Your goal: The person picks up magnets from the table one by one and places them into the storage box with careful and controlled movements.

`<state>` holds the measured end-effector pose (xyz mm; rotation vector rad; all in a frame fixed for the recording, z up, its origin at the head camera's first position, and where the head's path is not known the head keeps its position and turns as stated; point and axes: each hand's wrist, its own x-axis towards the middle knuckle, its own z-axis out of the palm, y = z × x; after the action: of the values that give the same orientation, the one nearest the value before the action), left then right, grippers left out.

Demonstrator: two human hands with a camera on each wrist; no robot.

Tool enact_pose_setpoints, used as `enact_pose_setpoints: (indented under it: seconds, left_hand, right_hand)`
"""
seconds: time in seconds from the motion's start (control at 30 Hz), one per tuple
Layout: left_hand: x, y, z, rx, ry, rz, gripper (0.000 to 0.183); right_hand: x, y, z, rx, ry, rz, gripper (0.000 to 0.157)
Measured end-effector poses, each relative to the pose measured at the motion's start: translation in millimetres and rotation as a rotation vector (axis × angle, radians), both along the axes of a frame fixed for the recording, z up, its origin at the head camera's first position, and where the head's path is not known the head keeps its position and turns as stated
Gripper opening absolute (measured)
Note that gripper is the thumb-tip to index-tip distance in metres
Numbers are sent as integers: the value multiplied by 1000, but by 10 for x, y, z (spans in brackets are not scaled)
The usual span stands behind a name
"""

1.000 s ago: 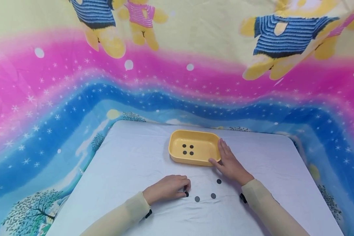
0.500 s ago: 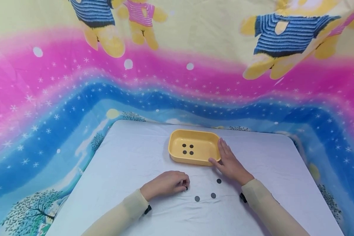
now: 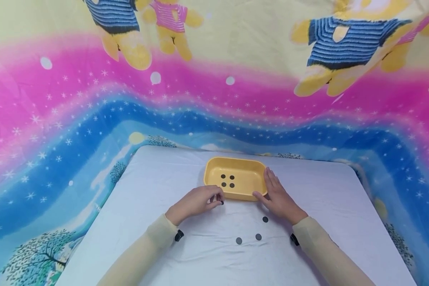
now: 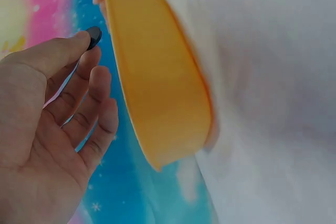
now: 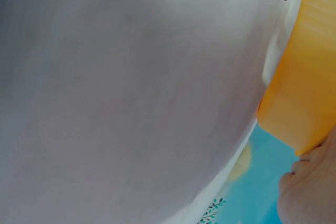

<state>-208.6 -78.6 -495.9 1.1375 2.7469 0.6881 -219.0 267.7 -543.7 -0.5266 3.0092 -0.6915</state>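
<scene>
Between thumb and fingertips, my left hand [image 3: 194, 203] pinches a small black disc [image 4: 94, 37]. That hand is just in front of the near left side of a yellow rectangular box [image 3: 241, 196]; in the left wrist view it is beside the box wall. My right hand [image 3: 281, 200] rests against the box's right end, fingers extended along the outside and the thumb at the near corner. Several dark round discs [image 3: 232, 177] lie in the left half of the box. Nearer me on the cloth are 3 more discs [image 3: 258, 237], spread in a loose arc.
A white cloth [image 3: 136, 222] with small wrinkles covers the table. Behind and around the table hangs a colourful curtain [image 3: 207, 95] with bears and snowflakes. Each wrist wears a dark strap piece, such as the left one [image 3: 179, 235].
My left hand has lifted a disc off the cloth and carried it forward to the box's near side. The right hand and the box have stayed put.
</scene>
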Motion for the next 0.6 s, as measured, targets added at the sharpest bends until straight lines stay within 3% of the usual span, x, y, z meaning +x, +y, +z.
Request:
enact_pose_setpoints:
  seconds: [0.23,0.6]
  left_hand:
    - [-182,-7,76,29,-12,67,9]
    - [-494,93,64,81,-33,85,7]
  right_hand:
    - [7,-9,2,-6,-12,-3,107]
    - [-5,5,5,1,-11,-3,107]
